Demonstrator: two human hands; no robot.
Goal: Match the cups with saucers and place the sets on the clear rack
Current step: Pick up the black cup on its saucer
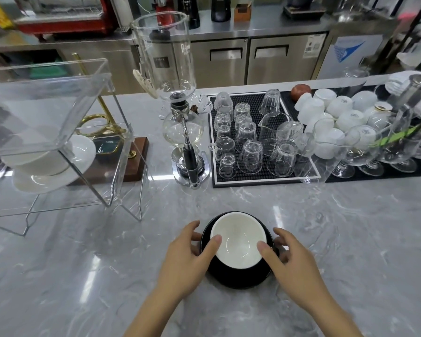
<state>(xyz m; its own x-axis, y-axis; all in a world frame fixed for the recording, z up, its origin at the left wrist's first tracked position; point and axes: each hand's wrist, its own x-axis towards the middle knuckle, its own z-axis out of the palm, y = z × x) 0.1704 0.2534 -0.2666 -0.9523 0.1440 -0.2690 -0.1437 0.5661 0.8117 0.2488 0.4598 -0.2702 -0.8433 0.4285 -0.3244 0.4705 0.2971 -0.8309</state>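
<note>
A black cup with a white inside sits on a black saucer on the grey marble counter, near its front edge. My left hand grips the set from the left, thumb on the cup's rim and fingers around the saucer's edge. My right hand grips it from the right the same way. The clear rack stands at the left; white saucers and a white cup lie on its lower shelf, and its top shelf is bare.
A glass siphon coffee maker stands behind the set. A black mat with several upturned glasses lies right of it. White cups and stemmed glasses crowd the far right. A wooden base with a brass stand sits behind the rack.
</note>
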